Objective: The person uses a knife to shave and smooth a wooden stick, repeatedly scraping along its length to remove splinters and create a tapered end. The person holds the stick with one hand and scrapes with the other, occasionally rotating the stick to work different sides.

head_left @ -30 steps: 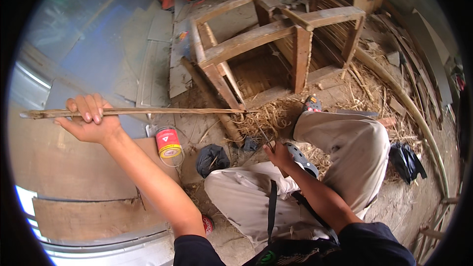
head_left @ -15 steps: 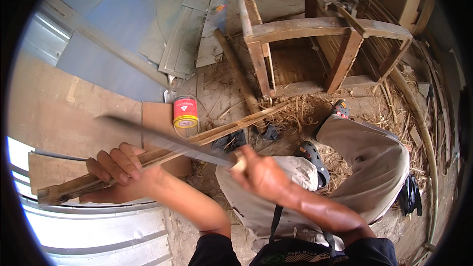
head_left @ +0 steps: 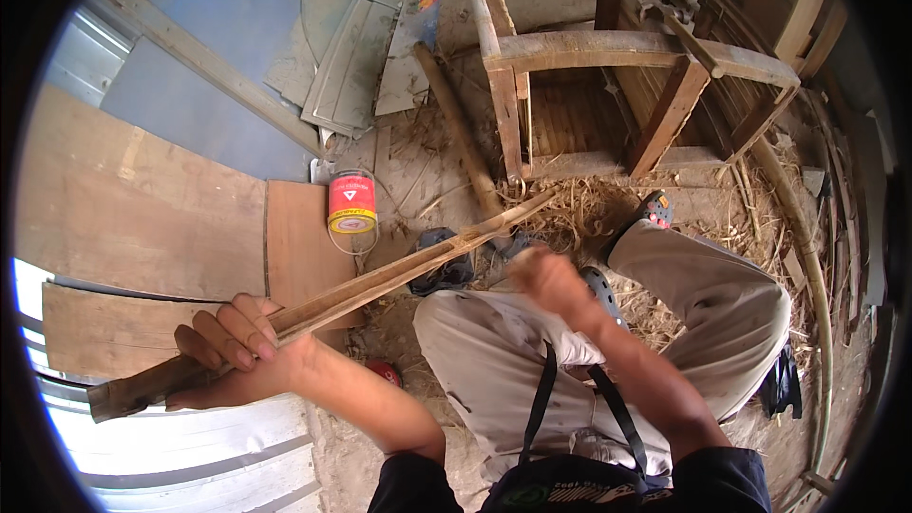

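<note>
A long split length of bamboo [head_left: 380, 277] lies slantwise before me, its near end at lower left and its far end by the shavings. My left hand [head_left: 233, 337] is closed round it close to the near end, thumb underneath and fingers over the top. My right hand [head_left: 556, 283] is a blurred fist above my trouser leg, just right of the bamboo's far half and apart from it. It gripped the handle of a long-bladed machete half a second ago; the blade cannot be made out now.
A wooden furniture frame [head_left: 589, 55] stands at the far right, with curly shavings [head_left: 594, 214] before it. Left of it lies a round pole [head_left: 456, 133]. A red and yellow can [head_left: 351, 201] stands beside plywood sheets [head_left: 171, 199]. My clogs [head_left: 655, 211] rest among the shavings.
My right hand has moved right and away from me, along the bamboo's far half. The blade that crossed over the bamboo no longer shows. The bamboo's near end has dipped slightly.
</note>
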Available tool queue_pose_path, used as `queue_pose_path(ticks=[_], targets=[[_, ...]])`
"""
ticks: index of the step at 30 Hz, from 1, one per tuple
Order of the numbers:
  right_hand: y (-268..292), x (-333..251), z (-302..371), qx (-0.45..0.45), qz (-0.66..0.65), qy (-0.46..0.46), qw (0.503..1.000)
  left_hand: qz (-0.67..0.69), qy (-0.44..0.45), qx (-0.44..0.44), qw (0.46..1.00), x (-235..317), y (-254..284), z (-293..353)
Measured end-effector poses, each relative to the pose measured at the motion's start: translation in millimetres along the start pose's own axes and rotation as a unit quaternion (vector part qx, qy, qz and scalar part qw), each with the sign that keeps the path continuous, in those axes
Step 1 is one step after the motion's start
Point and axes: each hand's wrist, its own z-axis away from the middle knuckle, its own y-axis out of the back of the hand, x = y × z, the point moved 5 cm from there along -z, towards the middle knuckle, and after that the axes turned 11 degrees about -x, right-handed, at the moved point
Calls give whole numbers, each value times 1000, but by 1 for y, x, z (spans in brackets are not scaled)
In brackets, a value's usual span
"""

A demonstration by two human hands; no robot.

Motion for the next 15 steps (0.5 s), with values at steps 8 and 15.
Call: queue_pose_path(ticks=[8,15], targets=[[0,7,21,15,-84,113,990,23,11,58,998,-9,31,-9],[-13,93,2,45,130,-132,982,-4,12,112,994,-8,39,-6]])
